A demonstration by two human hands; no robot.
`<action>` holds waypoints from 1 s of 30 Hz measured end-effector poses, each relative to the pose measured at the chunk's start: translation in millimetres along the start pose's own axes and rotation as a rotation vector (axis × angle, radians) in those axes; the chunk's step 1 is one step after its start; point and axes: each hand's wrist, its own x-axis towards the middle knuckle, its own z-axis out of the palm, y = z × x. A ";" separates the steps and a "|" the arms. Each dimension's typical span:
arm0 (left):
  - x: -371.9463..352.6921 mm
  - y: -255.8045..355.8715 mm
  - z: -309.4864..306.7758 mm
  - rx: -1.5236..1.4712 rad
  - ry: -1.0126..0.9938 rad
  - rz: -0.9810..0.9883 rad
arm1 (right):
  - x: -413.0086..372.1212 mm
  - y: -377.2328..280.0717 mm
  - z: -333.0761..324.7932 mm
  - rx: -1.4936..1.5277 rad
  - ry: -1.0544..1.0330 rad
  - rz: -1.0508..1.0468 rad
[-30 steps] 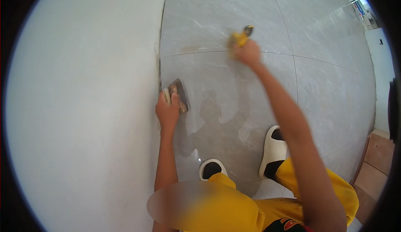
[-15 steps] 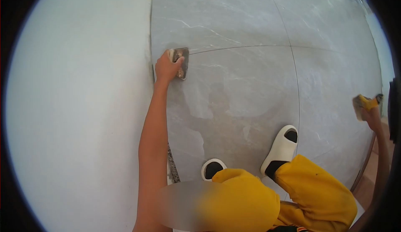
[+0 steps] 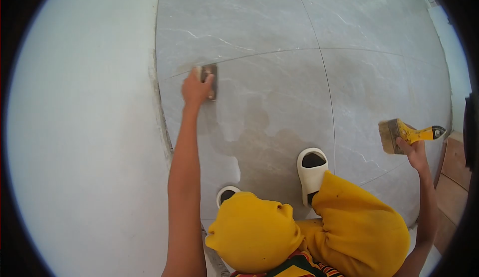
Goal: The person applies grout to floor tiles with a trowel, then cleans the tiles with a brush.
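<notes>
1. The left hand (image 3: 196,88) had its fingers clamped on a flat dark tool (image 3: 213,83), gripping it along its pale edge, probably so the dark part stayed free of the fingertips.
2. That tool was low by the tiled floor (image 3: 279,100), just beside a tile joint (image 3: 259,53) and near the white wall (image 3: 90,127); blur hid whether it touched.
3. The right hand (image 3: 415,153) had its fingers closed around the brush (image 3: 390,136) where the yellow handle met the bristle head, a hold that likely gave close control.
4. The brush's bristles pointed left and its handle tip right, well apart from the dark tool, presumably to keep both arms unobstructed.
5. The white shoes (image 3: 311,182) stood apart under bent knees in yellow trousers (image 3: 359,222), seemingly for balance while both hands were occupied.
</notes>
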 end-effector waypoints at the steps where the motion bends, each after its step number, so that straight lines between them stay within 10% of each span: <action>1: -8.4 7.0 -10.6 0.002 0.005 -0.031 | 0.1 9.3 -3.3 0.019 -0.008 -0.021; 5: -78.4 121.2 54.2 -0.037 0.075 0.088 | 30.1 44.7 12.6 0.128 -0.045 -0.237; 8: -128.3 230.4 54.6 -0.051 -0.417 0.255 | 55.8 44.5 50.7 0.084 -0.005 -0.458; 12: -122.7 157.0 0.6 -0.070 -0.063 0.014 | 62.1 -2.5 157.4 0.105 0.157 -0.582; 13: -113.8 80.5 -0.3 0.393 0.248 0.601 | 54.1 -12.1 197.5 0.231 0.005 -0.405; 15: -130.4 80.3 -87.9 -0.103 0.163 0.012 | 31.1 -26.7 272.3 0.044 -0.065 -0.776; 17: -147.3 92.9 -138.6 -0.357 0.179 -0.167 | -11.2 -48.0 314.4 0.191 -0.573 -0.426; 19: -152.1 87.2 -159.5 -0.277 0.156 -0.165 | 0.4 -35.9 378.2 0.034 -0.618 -0.793; 21: -161.9 93.5 -168.2 -0.341 0.123 -0.220 | 39.9 -32.5 351.2 0.123 -0.481 -0.414; 22: -173.0 100.4 -177.9 -0.347 0.083 -0.284 | 72.0 -7.1 335.3 0.216 -0.214 -0.529; 23: -185.4 102.2 -184.2 -0.350 0.047 -0.357 | 113.6 24.4 293.4 -0.406 0.310 -0.902; 26: -223.4 109.8 -191.5 -0.449 0.147 -0.455 | 203.8 93.6 100.2 -0.454 0.519 -0.146; 30: -258.6 100.2 -197.1 -0.297 0.121 -0.471 | 211.4 78.6 4.8 -0.740 0.724 -0.243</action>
